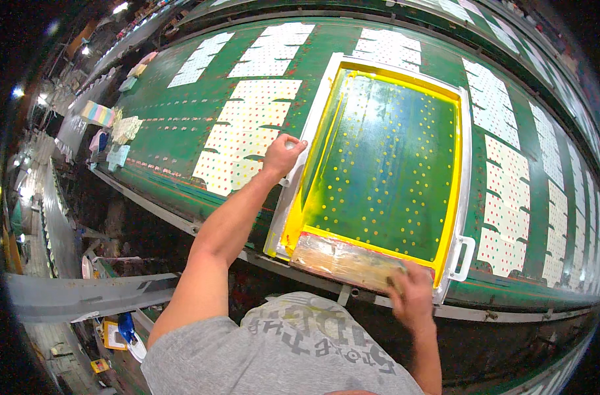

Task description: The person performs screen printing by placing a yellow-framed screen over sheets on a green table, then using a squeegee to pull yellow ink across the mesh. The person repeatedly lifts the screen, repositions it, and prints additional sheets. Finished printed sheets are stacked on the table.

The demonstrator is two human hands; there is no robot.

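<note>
Two hands (283,157) (413,293), one screen frame (459,158), one wooden board (346,260).

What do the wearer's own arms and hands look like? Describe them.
The left hand and right hand are ungloved, forearms bare. The person wears a grey T-shirt with dark lettering; its left sleeve ends above the elbow.

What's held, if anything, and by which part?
Right hand: wooden squeegee, near its right end. Left hand: at left rail of white frame; hold can't be told.
</note>
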